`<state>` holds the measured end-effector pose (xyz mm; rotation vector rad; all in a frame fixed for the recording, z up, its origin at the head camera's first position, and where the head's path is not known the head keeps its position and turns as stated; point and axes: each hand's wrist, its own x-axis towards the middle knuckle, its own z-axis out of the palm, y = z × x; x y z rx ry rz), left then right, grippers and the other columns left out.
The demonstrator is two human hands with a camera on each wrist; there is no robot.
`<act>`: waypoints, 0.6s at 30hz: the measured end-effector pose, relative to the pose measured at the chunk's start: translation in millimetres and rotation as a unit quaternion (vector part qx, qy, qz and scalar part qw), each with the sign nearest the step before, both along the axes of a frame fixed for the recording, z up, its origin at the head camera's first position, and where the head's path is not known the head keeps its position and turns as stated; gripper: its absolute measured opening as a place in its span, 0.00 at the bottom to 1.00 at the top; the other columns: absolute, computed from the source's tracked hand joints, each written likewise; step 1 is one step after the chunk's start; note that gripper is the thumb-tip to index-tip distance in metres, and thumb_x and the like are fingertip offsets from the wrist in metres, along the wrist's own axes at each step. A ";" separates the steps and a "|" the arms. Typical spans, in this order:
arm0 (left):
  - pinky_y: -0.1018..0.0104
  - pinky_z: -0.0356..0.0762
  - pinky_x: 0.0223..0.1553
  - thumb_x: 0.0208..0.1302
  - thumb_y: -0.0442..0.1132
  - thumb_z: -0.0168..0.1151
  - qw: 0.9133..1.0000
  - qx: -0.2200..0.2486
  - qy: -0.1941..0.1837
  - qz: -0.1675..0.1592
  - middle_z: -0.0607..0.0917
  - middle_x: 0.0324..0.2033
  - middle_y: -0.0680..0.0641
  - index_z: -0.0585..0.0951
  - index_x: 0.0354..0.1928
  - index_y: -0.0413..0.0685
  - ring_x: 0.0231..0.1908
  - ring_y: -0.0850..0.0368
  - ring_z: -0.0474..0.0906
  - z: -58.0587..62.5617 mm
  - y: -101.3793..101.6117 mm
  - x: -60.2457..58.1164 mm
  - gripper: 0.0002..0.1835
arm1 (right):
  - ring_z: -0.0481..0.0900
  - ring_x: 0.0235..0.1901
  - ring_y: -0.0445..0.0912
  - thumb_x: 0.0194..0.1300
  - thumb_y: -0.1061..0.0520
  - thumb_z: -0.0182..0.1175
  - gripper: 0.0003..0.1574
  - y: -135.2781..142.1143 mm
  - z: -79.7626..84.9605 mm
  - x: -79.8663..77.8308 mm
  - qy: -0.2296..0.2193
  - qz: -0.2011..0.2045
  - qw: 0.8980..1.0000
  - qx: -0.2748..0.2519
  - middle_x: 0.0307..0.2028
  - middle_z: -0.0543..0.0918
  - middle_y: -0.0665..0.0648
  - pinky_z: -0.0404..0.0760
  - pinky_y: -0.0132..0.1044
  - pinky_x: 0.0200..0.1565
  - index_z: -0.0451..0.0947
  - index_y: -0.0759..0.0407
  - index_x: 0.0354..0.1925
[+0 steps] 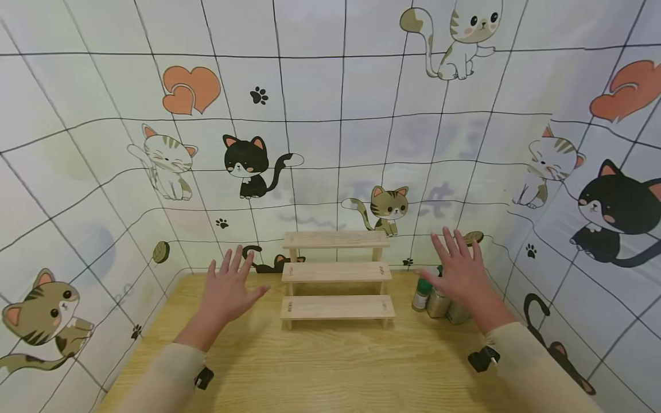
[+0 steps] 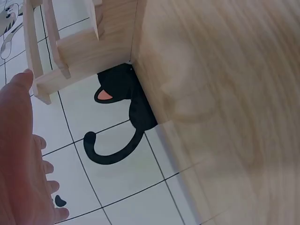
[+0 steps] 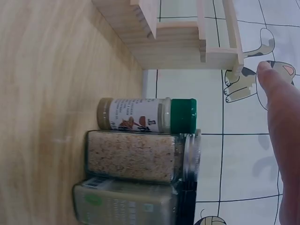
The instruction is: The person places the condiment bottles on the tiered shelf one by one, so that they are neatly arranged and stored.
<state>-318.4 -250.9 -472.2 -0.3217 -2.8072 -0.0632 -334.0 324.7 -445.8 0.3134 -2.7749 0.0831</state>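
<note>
Both hands are raised over the table with fingers spread, holding nothing. My left hand [image 1: 227, 289] hovers left of a three-tier wooden rack [image 1: 337, 272]. On the other side, my right hand [image 1: 461, 275] hangs above a group of seasoning containers. In the right wrist view, these are a green-capped spice bottle [image 3: 136, 115], a square glass jar [image 3: 131, 156] of pale grains with a metal lid, and a pale labelled container [image 3: 126, 201] with a dark lid. The right hand partly hides them in the head view. The rack's shelves hold nothing.
A light wood-grain table [image 1: 330, 367] carries the rack and containers. Behind and at both sides hangs a white grid-patterned sheet [image 1: 320, 143] printed with cats, hearts and paw prints. The rack stands near the back edge, and the containers stand to its right.
</note>
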 end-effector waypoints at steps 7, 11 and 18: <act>0.24 0.51 0.78 0.74 0.74 0.60 0.999 0.036 0.006 -0.031 0.55 0.87 0.36 0.59 0.89 0.47 0.85 0.31 0.51 -22.3 11.2 4.7 0.55 | 0.40 0.87 0.68 0.72 0.22 0.64 0.69 4.8 -8.1 21.9 0.008 0.008 1.000 -0.017 0.89 0.44 0.67 0.37 0.76 0.79 0.51 0.57 0.90; 0.24 0.55 0.77 0.74 0.73 0.62 0.997 0.057 0.005 -0.051 0.57 0.86 0.37 0.61 0.88 0.47 0.84 0.32 0.54 -33.9 19.5 6.6 0.54 | 0.41 0.87 0.67 0.72 0.22 0.65 0.69 12.9 -15.8 32.9 0.026 0.010 0.999 -0.026 0.88 0.46 0.68 0.40 0.76 0.79 0.52 0.56 0.90; 0.26 0.66 0.72 0.73 0.74 0.64 0.992 0.088 0.001 -0.087 0.68 0.81 0.36 0.64 0.86 0.44 0.79 0.30 0.64 -52.6 27.9 11.0 0.55 | 0.51 0.83 0.71 0.69 0.23 0.69 0.68 27.7 -34.3 45.4 0.058 0.014 0.998 -0.037 0.85 0.56 0.71 0.52 0.77 0.75 0.55 0.56 0.89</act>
